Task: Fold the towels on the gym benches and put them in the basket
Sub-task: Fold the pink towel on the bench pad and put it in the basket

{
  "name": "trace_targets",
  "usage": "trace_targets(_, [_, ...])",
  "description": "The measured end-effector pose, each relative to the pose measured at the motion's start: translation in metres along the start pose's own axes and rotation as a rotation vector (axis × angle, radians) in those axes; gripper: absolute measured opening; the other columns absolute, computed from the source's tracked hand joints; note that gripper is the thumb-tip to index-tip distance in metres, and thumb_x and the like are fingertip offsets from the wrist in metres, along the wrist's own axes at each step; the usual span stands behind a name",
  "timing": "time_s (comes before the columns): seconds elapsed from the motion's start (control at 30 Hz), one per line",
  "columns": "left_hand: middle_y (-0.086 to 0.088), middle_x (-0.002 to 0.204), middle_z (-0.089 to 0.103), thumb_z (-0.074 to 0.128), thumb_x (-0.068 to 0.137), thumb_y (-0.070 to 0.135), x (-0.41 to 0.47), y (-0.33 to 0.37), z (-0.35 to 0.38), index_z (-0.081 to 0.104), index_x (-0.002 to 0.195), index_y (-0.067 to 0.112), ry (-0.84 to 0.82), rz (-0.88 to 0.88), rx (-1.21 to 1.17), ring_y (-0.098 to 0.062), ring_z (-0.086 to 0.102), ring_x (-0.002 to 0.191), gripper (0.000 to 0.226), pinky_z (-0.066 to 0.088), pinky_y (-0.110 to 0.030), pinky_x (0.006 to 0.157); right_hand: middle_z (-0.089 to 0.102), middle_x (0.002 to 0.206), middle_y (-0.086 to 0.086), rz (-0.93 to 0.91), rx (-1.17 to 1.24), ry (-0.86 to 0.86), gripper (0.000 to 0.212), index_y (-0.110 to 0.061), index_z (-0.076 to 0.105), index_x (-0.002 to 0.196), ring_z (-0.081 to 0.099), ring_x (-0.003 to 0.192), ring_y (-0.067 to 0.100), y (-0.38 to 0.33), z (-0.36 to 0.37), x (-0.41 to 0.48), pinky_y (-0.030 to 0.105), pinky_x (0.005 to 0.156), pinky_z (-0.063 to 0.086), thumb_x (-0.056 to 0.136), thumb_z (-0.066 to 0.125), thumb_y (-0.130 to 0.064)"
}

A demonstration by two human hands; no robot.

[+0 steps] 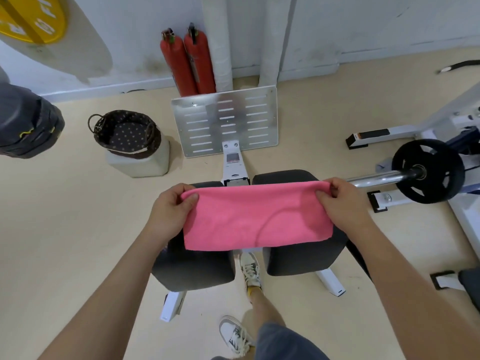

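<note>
A pink towel (255, 216), folded over along its far edge, hangs stretched between my hands above the two black bench pads (197, 268). My left hand (170, 211) pinches the towel's left top corner, thumb on top. At the other top corner my right hand (342, 203) pinches it the same way. The dark wicker basket (127, 133) with a dotted lining stands on a pale block at the far left, with nothing seen inside it.
A metal footplate (226, 120) rises beyond the pads, with two red fire extinguishers (187, 63) against the wall behind. A barbell with a black weight plate (428, 172) lies to the right. A dark bag (26, 120) sits far left. My feet stand below the bench.
</note>
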State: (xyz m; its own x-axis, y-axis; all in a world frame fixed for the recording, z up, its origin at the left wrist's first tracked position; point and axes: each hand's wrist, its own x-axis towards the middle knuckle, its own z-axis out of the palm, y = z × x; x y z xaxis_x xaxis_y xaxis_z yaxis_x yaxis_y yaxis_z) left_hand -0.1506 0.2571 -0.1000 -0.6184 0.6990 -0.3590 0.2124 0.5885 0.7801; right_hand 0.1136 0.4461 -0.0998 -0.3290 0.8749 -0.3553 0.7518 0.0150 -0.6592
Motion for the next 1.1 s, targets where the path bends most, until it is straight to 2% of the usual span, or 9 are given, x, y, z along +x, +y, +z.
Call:
trace_targets(0.2, [0.000, 0.104, 0.066, 0.055, 0.082, 0.014, 0.040, 0.006, 0.019, 0.068, 0.102, 0.022, -0.163, 0.180, 0.825, -0.025, 0.058, 0.096, 0.025, 0.047, -0.035, 0.079, 0.057, 0.088, -0.006, -0.001, -0.230, -0.093, 0.009, -0.019, 0.058, 0.097, 0.054, 0.082, 0.015, 0.009, 0.019, 0.016, 0.024, 0.074, 0.039, 0.095, 0.052, -0.024])
trace_targets(0.33, [0.006, 0.113, 0.063, 0.060, 0.089, 0.022, 0.051, 0.072, 0.095, 0.065, 0.115, 0.019, -0.476, 0.514, 0.493, -0.010, 0.055, 0.099, 0.026, 0.041, -0.023, 0.093, 0.046, 0.064, -0.010, -0.107, -0.252, -0.126, 0.036, -0.033, 0.031, 0.067, 0.046, 0.060, 0.006, 0.013, 0.016, 0.014, 0.015, 0.054, 0.029, 0.095, 0.050, -0.023])
trace_targets(0.47, [0.006, 0.111, 0.066, 0.069, 0.084, 0.021, 0.063, 0.102, 0.156, 0.062, 0.117, 0.018, -0.753, 0.431, 0.353, -0.010, 0.058, 0.101, 0.033, 0.041, -0.018, 0.090, 0.056, 0.062, -0.007, -0.069, -0.141, -0.241, 0.021, -0.029, 0.054, 0.072, 0.053, 0.062, 0.011, 0.014, 0.006, 0.020, 0.022, 0.055, 0.038, 0.092, 0.052, -0.024])
trace_targets(0.6, [0.007, 0.087, 0.062, 0.067, 0.084, 0.023, 0.075, 0.091, 0.165, 0.059, 0.093, 0.021, -0.755, 0.364, 0.454, -0.013, 0.058, 0.083, 0.013, 0.046, -0.027, 0.076, 0.069, 0.078, 0.002, 0.121, 0.072, -0.319, 0.028, -0.016, 0.070, 0.080, 0.064, 0.074, 0.022, 0.021, -0.010, 0.051, 0.042, 0.080, 0.053, 0.091, 0.046, -0.023])
trace_targets(0.7, [0.006, 0.082, 0.056, 0.066, 0.084, 0.027, 0.074, 0.088, 0.166, 0.055, 0.085, 0.024, -0.768, 0.398, 0.521, -0.015, 0.054, 0.080, 0.012, 0.044, -0.031, 0.074, 0.068, 0.106, -0.002, 0.038, -0.157, -0.379, 0.025, -0.018, 0.068, 0.113, 0.062, 0.095, 0.017, 0.020, -0.007, 0.077, 0.030, 0.091, 0.047, 0.092, 0.055, -0.020])
trace_targets(0.77, [0.008, 0.079, 0.051, 0.067, 0.083, 0.028, 0.073, 0.088, 0.167, 0.055, 0.082, 0.027, -0.753, 0.422, 0.529, -0.014, 0.051, 0.077, 0.012, 0.043, -0.032, 0.072, 0.066, 0.110, -0.006, -0.047, -0.294, -0.562, 0.033, -0.020, 0.063, 0.124, 0.059, 0.095, 0.012, 0.014, -0.003, 0.091, 0.020, 0.081, 0.041, 0.092, 0.059, -0.028])
trace_targets(0.87, [0.003, 0.079, 0.055, 0.067, 0.082, 0.028, 0.069, 0.085, 0.166, 0.063, 0.085, 0.022, -0.689, 0.470, 0.514, -0.018, 0.054, 0.077, 0.008, 0.044, -0.034, 0.072, 0.054, 0.078, -0.019, -0.108, -0.370, -0.720, 0.020, -0.022, 0.068, 0.109, 0.051, 0.079, 0.008, 0.005, 0.003, 0.104, 0.017, 0.062, 0.035, 0.091, 0.059, -0.022])
trace_targets(0.97, [-0.001, 0.085, 0.062, 0.067, 0.083, 0.025, 0.059, 0.081, 0.164, 0.068, 0.097, 0.017, -0.605, 0.508, 0.479, -0.020, 0.058, 0.083, 0.016, 0.043, -0.031, 0.073, 0.052, 0.079, -0.012, -0.113, -0.445, -0.781, 0.012, -0.023, 0.058, 0.084, 0.053, 0.081, 0.014, -0.001, 0.006, 0.109, 0.024, 0.065, 0.042, 0.085, 0.058, -0.012])
trace_targets(1.1, [0.008, 0.107, 0.071, 0.070, 0.080, 0.020, 0.050, 0.081, 0.154, 0.069, 0.102, 0.022, -0.536, 0.465, 0.350, -0.009, 0.063, 0.089, 0.022, 0.047, -0.023, 0.080, 0.058, 0.070, -0.005, -0.031, -0.138, -0.728, 0.022, -0.020, 0.053, 0.081, 0.051, 0.062, 0.010, -0.010, -0.001, 0.104, 0.024, 0.060, 0.043, 0.076, 0.070, -0.007])
